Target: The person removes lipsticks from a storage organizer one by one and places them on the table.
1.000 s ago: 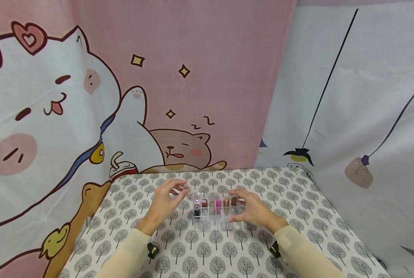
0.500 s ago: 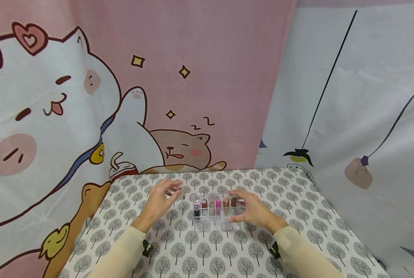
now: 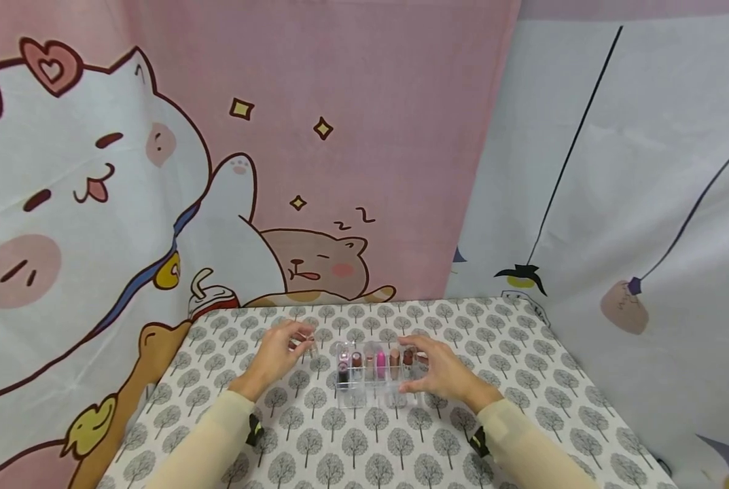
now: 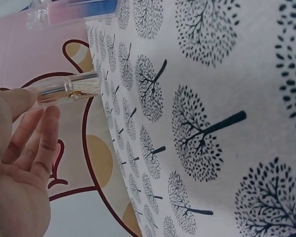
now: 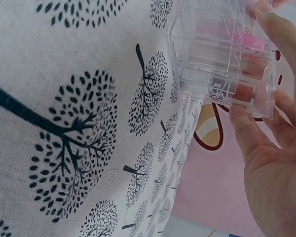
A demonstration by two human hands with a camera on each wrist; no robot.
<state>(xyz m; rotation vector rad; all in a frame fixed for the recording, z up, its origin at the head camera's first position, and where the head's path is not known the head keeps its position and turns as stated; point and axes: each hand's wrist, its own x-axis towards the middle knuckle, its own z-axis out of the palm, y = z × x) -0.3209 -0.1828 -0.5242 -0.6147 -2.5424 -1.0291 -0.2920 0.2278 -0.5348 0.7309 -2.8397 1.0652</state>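
Note:
A clear lipstick organizer [image 3: 373, 397] stands on the tree-print cloth, with several lipsticks in its back row, among them a bright pink lipstick [image 3: 381, 363]. My right hand [image 3: 440, 370] grips its right end, thumb on the near side and fingers on the far side. To the left of the organizer, my left hand [image 3: 278, 353] pinches a small clear tube [image 4: 71, 89] with a silvery band and gold-coloured bits inside. The tube's lower end is close to the cloth; I cannot tell whether it touches. Several front compartments show no lipstick.
The tree-print cloth [image 3: 354, 445] covers the table. A pink and white cartoon curtain [image 3: 401, 170] hangs behind it. At the top of the left wrist view, a clear-walled thing [image 4: 79, 11] with pink and blue colour is cut off.
My left hand has moved left, away from the organizer, and a little lower with the clear tube. The right hand stays on the organizer's right end.

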